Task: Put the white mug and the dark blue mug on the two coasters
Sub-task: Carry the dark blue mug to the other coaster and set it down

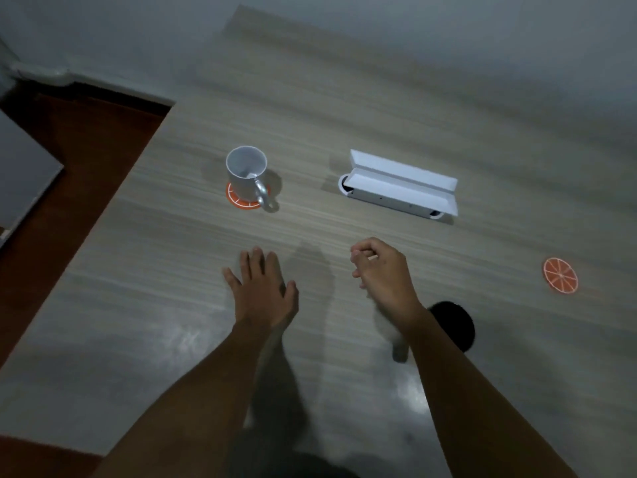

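The white mug stands upright on an orange citrus-slice coaster at the middle left of the table, its handle pointing toward me. A second orange coaster lies bare at the far right. The dark blue mug shows as a dark round shape just right of my right forearm, which partly hides it. My left hand hovers flat with fingers spread, a short way in front of the white mug. My right hand has its fingers curled in, and I see nothing in it.
A white oblong cable box with its lid open sits on the wood-grain table behind my right hand. The table's left edge drops to a reddish floor. A wall runs along the back.
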Demonstrator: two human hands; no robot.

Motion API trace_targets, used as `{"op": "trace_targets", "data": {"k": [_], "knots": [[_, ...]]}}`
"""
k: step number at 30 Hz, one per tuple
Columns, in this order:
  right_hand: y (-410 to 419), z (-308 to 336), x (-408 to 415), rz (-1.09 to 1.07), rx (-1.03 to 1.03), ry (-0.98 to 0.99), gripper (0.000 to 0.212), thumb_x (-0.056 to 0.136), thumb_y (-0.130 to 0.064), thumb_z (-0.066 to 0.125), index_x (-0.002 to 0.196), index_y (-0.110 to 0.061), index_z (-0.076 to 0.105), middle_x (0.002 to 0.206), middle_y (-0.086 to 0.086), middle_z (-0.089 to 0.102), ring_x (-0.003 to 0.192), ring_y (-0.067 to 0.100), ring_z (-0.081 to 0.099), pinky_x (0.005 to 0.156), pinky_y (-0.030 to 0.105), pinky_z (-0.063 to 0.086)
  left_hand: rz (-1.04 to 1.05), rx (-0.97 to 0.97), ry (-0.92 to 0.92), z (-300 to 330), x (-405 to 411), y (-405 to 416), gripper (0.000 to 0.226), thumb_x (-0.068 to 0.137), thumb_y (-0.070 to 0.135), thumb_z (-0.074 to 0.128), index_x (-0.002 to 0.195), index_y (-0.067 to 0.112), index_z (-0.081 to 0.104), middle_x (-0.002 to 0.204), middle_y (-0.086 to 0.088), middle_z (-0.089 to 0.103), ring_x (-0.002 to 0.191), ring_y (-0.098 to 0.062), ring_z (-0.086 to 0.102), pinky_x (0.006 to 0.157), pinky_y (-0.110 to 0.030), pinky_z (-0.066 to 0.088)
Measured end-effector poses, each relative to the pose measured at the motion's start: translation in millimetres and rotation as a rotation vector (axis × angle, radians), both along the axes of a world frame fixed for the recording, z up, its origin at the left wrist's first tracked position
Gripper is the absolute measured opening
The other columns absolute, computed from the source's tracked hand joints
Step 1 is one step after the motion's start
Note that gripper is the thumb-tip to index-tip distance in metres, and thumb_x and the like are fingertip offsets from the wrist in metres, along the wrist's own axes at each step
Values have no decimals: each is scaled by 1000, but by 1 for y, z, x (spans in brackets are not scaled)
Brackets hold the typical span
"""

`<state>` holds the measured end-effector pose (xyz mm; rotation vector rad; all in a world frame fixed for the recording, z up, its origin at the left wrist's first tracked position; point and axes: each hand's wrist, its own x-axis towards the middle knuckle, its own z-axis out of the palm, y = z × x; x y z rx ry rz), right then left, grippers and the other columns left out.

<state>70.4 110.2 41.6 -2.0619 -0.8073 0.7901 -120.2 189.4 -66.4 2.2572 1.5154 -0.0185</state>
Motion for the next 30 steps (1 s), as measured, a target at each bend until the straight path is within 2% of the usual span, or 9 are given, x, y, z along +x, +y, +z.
{"op": "trace_targets", "data": {"k": [3, 5, 9, 11, 15, 19, 23, 28, 30], "knots": [[-25, 9, 3, 17, 29, 12, 13, 97, -13, 62, 92, -12, 74, 90, 12, 74, 58, 1, 65, 48, 10, 45, -41, -42, 6, -3, 2, -12, 64, 99, 47, 49, 152, 15, 34, 166, -16, 24, 158, -39, 8, 121, -72, 6], [-84, 19, 19, -92, 64, -8, 13, 98, -14, 63, 90, -16, 73, 85, 6, 73, 60, 1, 65, 49, 9, 45, -211, -15, 9, 4, 27, -47, 59, 99, 46, 49, 149, 16, 37, 164, -13, 27, 157, -38, 10, 121, -70, 8], [-121, 10, 18, -125, 46, -10, 12, 99, -11, 63, 90, -10, 72, 74, -1, 66, 66, 12, 63, 60, 25, 53, -327, -7, -12, 1, 37, -67, 56, 97, 48, 52, 144, 19, 44, 157, -8, 39, 153, -33, 23, 121, -65, 16], [-148, 7, 24, -185, 61, -10, 16, 99, -8, 63, 86, -15, 70, 73, -2, 65, 63, 3, 61, 63, 23, 52, -413, -6, -46, 3, 55, -88, 57, 95, 48, 53, 143, 19, 44, 154, -7, 41, 150, -31, 26, 121, -62, 19], [-193, -5, 30, -327, 98, -32, 19, 98, -10, 65, 84, -23, 69, 77, -3, 71, 66, 4, 66, 64, 15, 52, -549, -54, -55, 2, 84, -124, 70, 93, 54, 50, 151, 19, 32, 163, -7, 29, 156, -32, 15, 123, -64, 12], [-220, -21, 32, -444, 104, -23, 12, 95, -16, 70, 85, -20, 66, 82, 1, 72, 70, 6, 67, 62, 18, 51, -620, -86, 70, -3, 95, -144, 90, 89, 66, 41, 160, 18, 13, 172, -6, 6, 159, -34, -3, 120, -73, 1], [-230, -35, 29, -463, 85, 39, 14, 92, -27, 73, 86, -31, 61, 94, -2, 69, 82, 14, 68, 66, 19, 51, -630, -92, 151, -5, 98, -148, 95, 90, 67, 43, 162, 16, 5, 173, -6, -5, 159, -33, -12, 119, -75, 0], [-232, -49, 21, -396, 15, 165, 10, 95, -31, 70, 89, -30, 62, 99, -1, 69, 86, 26, 72, 75, 38, 58, -644, -119, 180, 2, 99, -148, 103, 88, 71, 47, 163, 17, 2, 173, -4, -9, 159, -32, -13, 120, -73, 1], [-232, -49, 23, -386, 26, 200, 7, 95, -29, 69, 92, -27, 64, 99, -1, 69, 85, 27, 72, 75, 38, 57, -636, -120, 190, 3, 100, -151, 103, 88, 71, 49, 163, 17, 3, 173, -4, -9, 159, -33, -11, 120, -72, 4]]}}
